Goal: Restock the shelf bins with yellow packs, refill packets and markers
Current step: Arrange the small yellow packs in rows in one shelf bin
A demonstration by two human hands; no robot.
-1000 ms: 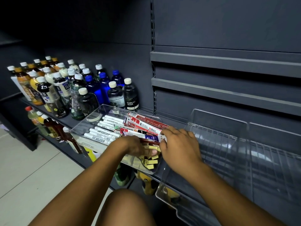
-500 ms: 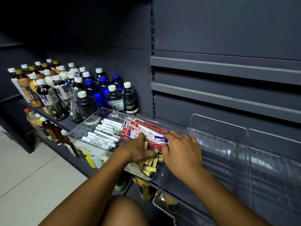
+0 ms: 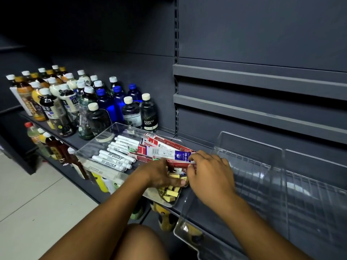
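right hand (image 3: 210,173) pinches the near ends of the refill packets (image 3: 163,151) in the clear bin (image 3: 88,147), beside the markers (image 3: 116,154); left hand (image 3: 159,175) covers the yellow packs (image 3: 171,194), its grip hidden.

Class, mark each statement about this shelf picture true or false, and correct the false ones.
1. The markers lie in the left bin beside the refill packets. True.
2. The right bin is full of yellow packs. False: it looks empty; the yellow packs lie in the left bin.
3. The right hand pinches the refill packets. True.
4. The bottles stand right of both bins. False: they stand to the left.
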